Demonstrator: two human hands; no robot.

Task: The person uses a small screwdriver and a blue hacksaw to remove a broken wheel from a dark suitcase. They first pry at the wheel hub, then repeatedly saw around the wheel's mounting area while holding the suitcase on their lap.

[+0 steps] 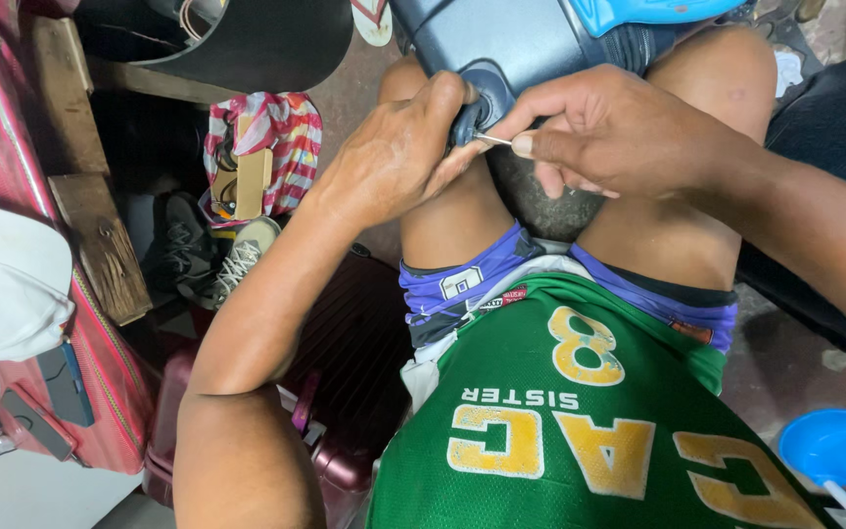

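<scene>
Green jersey (580, 431) cloth with yellow lettering is filling the bottom of the view, closest to the lens, above purple-trimmed shorts (462, 284) and two bare knees. Between those knees the person is bracing a dark blue-grey suitcase (501, 39), its lower end resting against the thighs. The left hand (394, 157) is curling around a rounded dark fitting at the corner (477, 103) of the case, thumb on top and fingers wrapped under, gripping it firmly. The right hand (609, 127) is pinching a thin metal needle (493, 140) between thumb and forefinger, closed tight on it, with the tip pointing into that same fitting just beside the left fingers. Both hands are nearly touching each other there.

Off to the person's left, a maroon suitcase (345, 392) is standing on the floor, with grey sneakers (208, 255) and a striped cloth bag (266, 147) lying beyond it. A white cap (2, 284) is sitting on a red counter (100, 372) at the far left. A blue round lid (832, 447) is lying on the concrete floor at the lower right.
</scene>
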